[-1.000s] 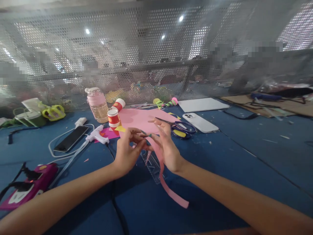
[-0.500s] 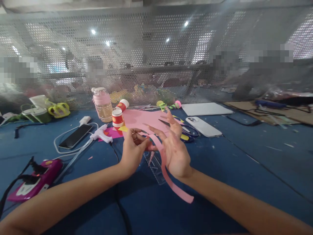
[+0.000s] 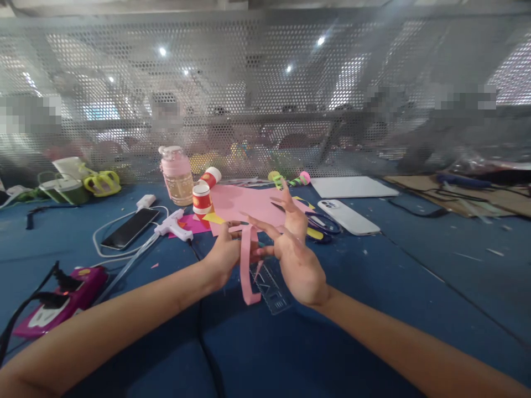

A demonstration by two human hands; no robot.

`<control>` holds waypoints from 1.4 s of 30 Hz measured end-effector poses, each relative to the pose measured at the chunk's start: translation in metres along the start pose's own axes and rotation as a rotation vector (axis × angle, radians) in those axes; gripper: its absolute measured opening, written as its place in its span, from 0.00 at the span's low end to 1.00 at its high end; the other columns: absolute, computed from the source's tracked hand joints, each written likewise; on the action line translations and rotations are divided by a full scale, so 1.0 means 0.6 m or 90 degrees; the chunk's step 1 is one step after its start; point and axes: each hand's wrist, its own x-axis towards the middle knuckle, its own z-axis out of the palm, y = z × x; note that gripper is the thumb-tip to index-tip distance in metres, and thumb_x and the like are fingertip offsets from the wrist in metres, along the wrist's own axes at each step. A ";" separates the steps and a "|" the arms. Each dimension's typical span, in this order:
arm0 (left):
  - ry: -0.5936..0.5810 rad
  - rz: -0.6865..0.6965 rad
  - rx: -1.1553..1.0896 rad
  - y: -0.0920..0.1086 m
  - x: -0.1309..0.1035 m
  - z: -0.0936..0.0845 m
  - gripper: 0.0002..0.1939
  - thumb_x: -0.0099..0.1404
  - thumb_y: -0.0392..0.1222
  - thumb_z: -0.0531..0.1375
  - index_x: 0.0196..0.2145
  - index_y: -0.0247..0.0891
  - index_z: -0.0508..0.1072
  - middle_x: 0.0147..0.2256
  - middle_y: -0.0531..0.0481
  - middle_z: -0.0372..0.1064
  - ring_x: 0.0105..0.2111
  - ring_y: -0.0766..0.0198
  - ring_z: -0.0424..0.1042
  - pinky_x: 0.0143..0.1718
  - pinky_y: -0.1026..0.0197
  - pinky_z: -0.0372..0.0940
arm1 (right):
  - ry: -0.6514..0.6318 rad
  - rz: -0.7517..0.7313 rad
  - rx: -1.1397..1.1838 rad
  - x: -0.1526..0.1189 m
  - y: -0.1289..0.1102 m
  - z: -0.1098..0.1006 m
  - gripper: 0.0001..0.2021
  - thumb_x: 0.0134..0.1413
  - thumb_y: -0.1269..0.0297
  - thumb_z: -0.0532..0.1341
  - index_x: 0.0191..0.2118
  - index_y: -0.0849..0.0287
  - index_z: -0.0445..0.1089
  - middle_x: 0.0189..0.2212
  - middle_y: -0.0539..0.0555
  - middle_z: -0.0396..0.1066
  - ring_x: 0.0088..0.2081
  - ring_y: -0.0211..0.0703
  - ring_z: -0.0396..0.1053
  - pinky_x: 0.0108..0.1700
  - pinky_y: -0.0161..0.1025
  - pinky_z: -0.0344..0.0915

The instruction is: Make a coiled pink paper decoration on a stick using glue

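A narrow pink paper strip (image 3: 245,265) hangs in a curve over the table, its lower end bent to the right. My left hand (image 3: 224,254) is closed on its upper part, though the fingertips are partly hidden behind the paper. Beside it, my right hand (image 3: 301,262) is open with its fingers spread, some reaching toward the strip; I cannot tell whether they touch it. Below the hands lies a clear plastic stencil ruler (image 3: 271,293). Behind them are a large pink paper sheet (image 3: 244,202) and dark-handled scissors (image 3: 326,223).
At left are a white glue gun (image 3: 176,225), a black phone (image 3: 130,228) with cables and a magenta power strip (image 3: 68,298). A pink bottle (image 3: 177,176) and red paper cups (image 3: 202,198) stand farther back. A white phone (image 3: 348,216) lies right; a perforated metal panel (image 3: 249,94) rises behind.
The strip's loose end has swung from beside my right wrist to the left, now hanging below my left fingers. Both hands stay in nearly the same place.
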 end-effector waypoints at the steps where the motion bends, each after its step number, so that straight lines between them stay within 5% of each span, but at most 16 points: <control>1: -0.006 -0.005 0.008 -0.001 0.001 0.000 0.21 0.50 0.24 0.57 0.39 0.39 0.57 0.27 0.55 0.64 0.21 0.68 0.69 0.27 0.61 0.67 | -0.013 -0.004 0.024 0.001 0.000 -0.001 0.19 0.50 0.52 0.54 0.49 0.38 0.57 0.63 0.39 0.32 0.52 0.54 0.61 0.28 0.43 0.71; 4: 0.009 0.063 0.026 -0.007 0.005 -0.002 0.22 0.48 0.25 0.58 0.39 0.40 0.59 0.31 0.53 0.65 0.26 0.68 0.68 0.27 0.64 0.65 | -0.033 -0.007 0.075 0.004 -0.002 -0.002 0.18 0.51 0.54 0.53 0.49 0.38 0.57 0.63 0.38 0.30 0.52 0.54 0.61 0.26 0.41 0.70; 9: 0.156 0.282 0.156 -0.010 0.010 -0.003 0.25 0.38 0.28 0.65 0.34 0.39 0.61 0.38 0.49 0.61 0.37 0.63 0.65 0.33 0.63 0.62 | -0.017 0.001 0.093 0.004 -0.006 0.002 0.18 0.51 0.55 0.51 0.50 0.39 0.57 0.63 0.40 0.35 0.52 0.54 0.62 0.27 0.42 0.69; 13: 0.234 0.361 0.254 -0.007 0.008 -0.005 0.24 0.38 0.27 0.65 0.33 0.39 0.61 0.42 0.50 0.59 0.38 0.65 0.62 0.36 0.62 0.61 | -0.034 -0.003 0.086 0.000 -0.007 0.003 0.19 0.50 0.55 0.51 0.50 0.40 0.55 0.63 0.41 0.33 0.52 0.52 0.61 0.29 0.42 0.70; 18: 0.099 0.360 0.290 -0.006 0.010 -0.008 0.11 0.47 0.28 0.62 0.28 0.37 0.66 0.30 0.52 0.67 0.31 0.67 0.67 0.38 0.61 0.60 | -0.035 -0.005 0.118 0.002 -0.009 0.001 0.19 0.50 0.56 0.51 0.50 0.41 0.56 0.61 0.45 0.41 0.50 0.52 0.63 0.32 0.44 0.69; 23: 0.009 0.309 0.263 -0.012 0.011 -0.012 0.22 0.55 0.34 0.58 0.48 0.37 0.59 0.20 0.58 0.68 0.24 0.67 0.70 0.29 0.64 0.61 | -0.035 -0.009 0.135 0.009 -0.014 0.001 0.16 0.49 0.56 0.53 0.47 0.43 0.59 0.60 0.46 0.45 0.49 0.51 0.64 0.32 0.44 0.68; 35: -0.160 0.265 0.227 -0.005 0.021 -0.017 0.16 0.49 0.37 0.63 0.37 0.34 0.67 0.25 0.52 0.70 0.25 0.66 0.71 0.30 0.63 0.65 | -0.019 -0.020 0.081 0.014 -0.015 -0.001 0.16 0.49 0.54 0.55 0.46 0.41 0.59 0.62 0.40 0.39 0.51 0.53 0.62 0.34 0.49 0.70; 42: -0.144 0.313 0.271 -0.006 0.013 -0.015 0.10 0.51 0.39 0.63 0.33 0.35 0.71 0.29 0.49 0.70 0.27 0.67 0.70 0.29 0.65 0.66 | -0.052 -0.005 0.105 0.013 -0.014 -0.004 0.16 0.51 0.56 0.54 0.48 0.38 0.58 0.62 0.38 0.36 0.54 0.51 0.60 0.42 0.53 0.68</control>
